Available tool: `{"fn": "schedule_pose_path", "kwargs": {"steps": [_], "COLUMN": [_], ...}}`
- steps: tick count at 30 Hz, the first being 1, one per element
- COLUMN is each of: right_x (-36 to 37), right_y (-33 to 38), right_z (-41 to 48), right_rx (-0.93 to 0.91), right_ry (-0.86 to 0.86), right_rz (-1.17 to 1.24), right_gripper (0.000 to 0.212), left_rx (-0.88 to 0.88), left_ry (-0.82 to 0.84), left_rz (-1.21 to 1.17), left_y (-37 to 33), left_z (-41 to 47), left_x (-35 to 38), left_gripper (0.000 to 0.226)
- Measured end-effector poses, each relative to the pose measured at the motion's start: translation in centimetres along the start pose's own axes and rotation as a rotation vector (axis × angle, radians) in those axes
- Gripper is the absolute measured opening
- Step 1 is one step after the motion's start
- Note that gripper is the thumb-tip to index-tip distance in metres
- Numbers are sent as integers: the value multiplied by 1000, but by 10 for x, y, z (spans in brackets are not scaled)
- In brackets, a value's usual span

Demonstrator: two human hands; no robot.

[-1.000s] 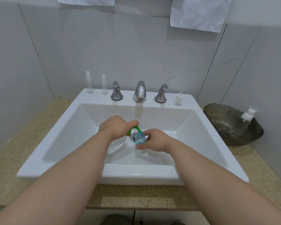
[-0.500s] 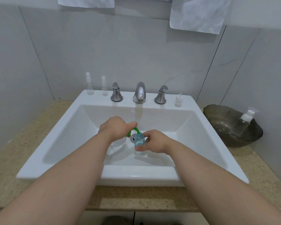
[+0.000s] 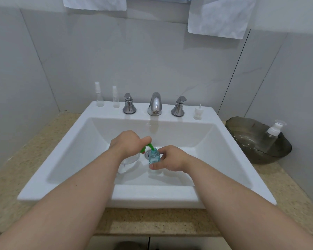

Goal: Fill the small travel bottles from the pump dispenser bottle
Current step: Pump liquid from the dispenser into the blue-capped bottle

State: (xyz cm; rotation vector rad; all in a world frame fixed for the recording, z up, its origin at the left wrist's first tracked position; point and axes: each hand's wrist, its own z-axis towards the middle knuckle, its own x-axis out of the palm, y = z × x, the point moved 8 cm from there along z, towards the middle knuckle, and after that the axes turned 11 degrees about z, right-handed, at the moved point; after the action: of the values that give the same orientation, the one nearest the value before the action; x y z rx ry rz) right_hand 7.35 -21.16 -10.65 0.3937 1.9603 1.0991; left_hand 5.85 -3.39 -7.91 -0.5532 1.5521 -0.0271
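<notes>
Head view: left hand (image 3: pixel 128 144) curled on dispenser (image 3: pixel 127 164) pump, standing in sink (image 3: pixel 152 195); green spout (image 3: pixel 150 147) tip at bottle (image 3: pixel 154 156) mouth; right hand (image 3: pixel 170 157) pinches bottle, blue inside. Suggest slow short strokes, mouth held under tip, stop below neck.

Speckled stone counter (image 3: pixel 152 221), white sink (image 3: pixel 152 195) set in, dark bowl (image 3: pixel 242 134) right

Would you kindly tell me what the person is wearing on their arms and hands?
Nothing visible: the left forearm and right forearm are bare, without sleeves in view. The left hand and right hand have no gloves, and no watch, bracelet or ring shows.
</notes>
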Motion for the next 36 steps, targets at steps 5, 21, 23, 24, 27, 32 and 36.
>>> {"fn": "schedule_pose_path", "kwargs": {"steps": [5,21,23,24,27,32,36], "right_x": [1,-3,-3,-3,-2,0,-1], "right_y": [1,3,4,4,4,3,2], "right_z": [-1,-1,-1,-2,-3,-2,-2], "right_rx": [1,-12,-11,-10,-5,8,2], "right_ry": [6,-19,-16,-14,-9,-3,-3], "right_rz": [-3,28,20,19,22,-6,-12], "right_gripper": [40,37,37,37,38,41,42], "left_rx": [-6,-11,-22,-22,-16,-12,-9], "left_ry": [-9,-31,-26,-25,-22,-12,-20], "left_rz": [0,-4,-11,-12,-12,5,12], "left_y": [0,-1,0,0,0,-1,-1], "left_z": [-1,-3,-3,-2,-2,-1,-2], "left_x": [-1,-2,-2,-1,-1,0,-1], "left_gripper": [66,63,62,62,64,65,63]}}
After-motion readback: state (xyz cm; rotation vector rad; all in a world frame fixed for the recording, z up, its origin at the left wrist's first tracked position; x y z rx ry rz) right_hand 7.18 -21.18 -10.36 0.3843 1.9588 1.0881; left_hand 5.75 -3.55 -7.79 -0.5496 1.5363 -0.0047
